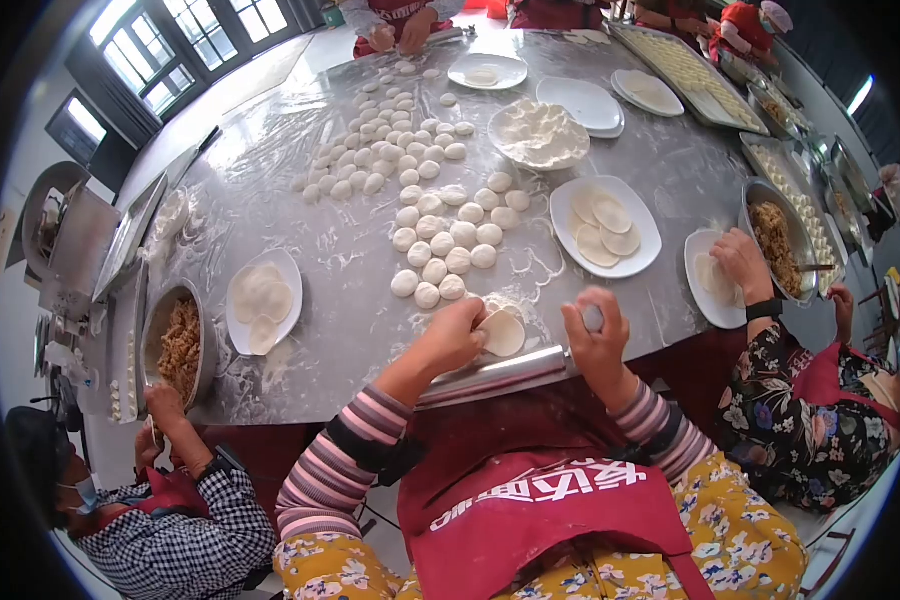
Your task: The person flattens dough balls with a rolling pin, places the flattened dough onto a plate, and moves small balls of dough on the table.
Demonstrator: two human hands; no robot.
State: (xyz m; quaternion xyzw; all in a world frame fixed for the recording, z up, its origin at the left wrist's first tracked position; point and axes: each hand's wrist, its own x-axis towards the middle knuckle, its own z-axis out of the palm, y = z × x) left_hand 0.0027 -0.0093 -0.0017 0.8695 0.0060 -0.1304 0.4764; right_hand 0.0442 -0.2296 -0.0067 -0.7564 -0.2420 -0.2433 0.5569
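Note:
My left hand (457,335) is closed on the edge of a thin round dough wrapper (503,333), at the table's near edge. To its right my right hand (598,335) is raised with curled fingers around a pale, roundish thing that I cannot make out. Between and below the hands lies a shiny metal cylinder (505,375) along the table edge. Many small dough balls (462,234) are spread beyond my left hand. A white plate of round wrappers (645,262) stands beyond my right hand.
A bowl of flour (538,140) stands farther back. At the left are a plate of wrappers (235,330) and a bowl of filling (205,345) beside a co-worker. Another co-worker's hand (740,262) is over a plate at the right, near a filling bowl (750,215). Trays (690,75) line the back right.

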